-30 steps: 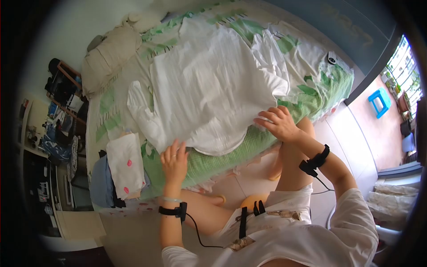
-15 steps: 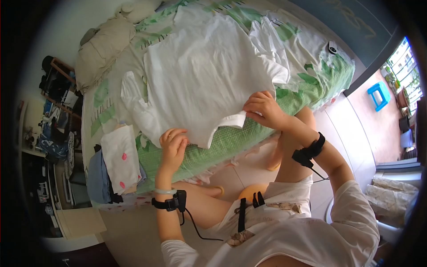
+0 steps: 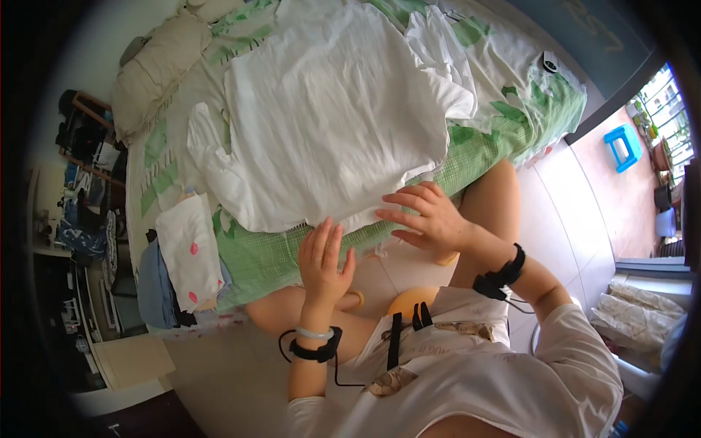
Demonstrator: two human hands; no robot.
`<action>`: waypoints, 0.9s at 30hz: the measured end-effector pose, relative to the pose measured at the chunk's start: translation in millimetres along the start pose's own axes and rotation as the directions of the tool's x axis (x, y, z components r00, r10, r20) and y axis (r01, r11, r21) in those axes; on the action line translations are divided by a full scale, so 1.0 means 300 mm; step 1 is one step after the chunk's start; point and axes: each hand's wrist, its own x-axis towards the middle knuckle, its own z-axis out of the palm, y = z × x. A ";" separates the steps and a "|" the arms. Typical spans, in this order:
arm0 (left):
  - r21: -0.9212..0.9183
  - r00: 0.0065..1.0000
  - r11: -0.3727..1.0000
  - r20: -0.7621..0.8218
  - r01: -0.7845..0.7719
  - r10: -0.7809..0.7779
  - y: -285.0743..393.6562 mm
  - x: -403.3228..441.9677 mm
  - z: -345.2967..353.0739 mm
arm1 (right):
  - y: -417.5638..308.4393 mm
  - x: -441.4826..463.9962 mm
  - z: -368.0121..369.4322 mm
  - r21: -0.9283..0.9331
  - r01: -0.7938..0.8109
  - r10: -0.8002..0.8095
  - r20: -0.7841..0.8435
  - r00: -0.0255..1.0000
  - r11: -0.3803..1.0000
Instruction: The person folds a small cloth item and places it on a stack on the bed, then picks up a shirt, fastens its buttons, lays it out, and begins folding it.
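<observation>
A white short-sleeved shirt (image 3: 336, 109) lies spread over the bed, its near edge along the bed's front side. Creases run down its body, and one sleeve (image 3: 212, 157) rests at the left while the other is bunched at the right. My left hand (image 3: 323, 264) is at the shirt's near edge, fingers stretched out and holding nothing. Close by on the right, my right hand (image 3: 427, 217) has its fingers spread over the same edge. Whether the fingertips touch the cloth I cannot tell. Both wrists carry black straps with cables.
The bed (image 3: 255, 255) has a green and white leaf-patterned cover. Folded clothes (image 3: 186, 252) are stacked at its left corner, below a beige pillow (image 3: 157, 80). A small white remote (image 3: 550, 62) lies at the far right. Beyond the doorway stands a blue stool (image 3: 623, 147).
Both hands have let go of the shirt's near edge and come closer together, the left moving right. The collar part that stuck out now lies flatter along the edge.
</observation>
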 end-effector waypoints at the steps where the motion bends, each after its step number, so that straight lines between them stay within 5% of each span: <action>1: 0.000 1.000 1.000 0.004 0.002 -0.002 -0.012 0.001 0.029 | -0.019 0.006 0.030 0.025 -0.010 0.012 -0.061 0.998 1.000; 5: 0.103 0.999 0.994 -0.016 0.031 -0.029 -0.044 0.016 0.095 | -0.020 0.022 0.117 -0.127 -0.059 0.043 -0.125 0.991 0.990; 13: 0.113 0.973 0.972 0.075 0.208 -0.217 -0.054 -0.010 0.108 | 0.015 0.001 0.128 -0.122 -0.152 0.135 -0.136 0.982 0.981; 15: -0.012 0.931 0.932 -0.037 0.362 -0.362 -0.033 -0.006 0.094 | -0.004 -0.002 0.126 -0.117 -0.163 0.144 -0.157 0.977 0.980; 17: -0.060 0.926 0.937 -0.141 0.345 -0.350 -0.020 -0.008 0.095 | -0.020 -0.009 0.124 -0.030 -0.227 0.202 -0.348 0.915 0.974; 20: 0.195 0.929 0.921 -0.229 0.337 -0.292 -0.030 -0.053 0.117 | 0.008 -0.029 0.157 0.130 -0.228 0.254 -0.240 0.937 0.965; 23: -0.063 0.930 0.939 -0.132 0.338 -0.343 -0.058 -0.062 0.136 | 0.020 -0.022 0.158 0.137 -0.257 0.282 -0.227 0.932 0.957; 25: -0.452 0.813 0.798 -0.227 0.399 -0.536 -0.047 -0.061 0.148 | -0.004 -0.013 0.142 0.217 -0.300 0.346 -0.221 0.912 0.929; 27: -0.538 0.779 0.741 -0.224 0.402 -0.585 0.005 -0.016 0.115 | -0.037 0.003 0.111 0.303 -0.333 0.403 -0.208 0.891 0.893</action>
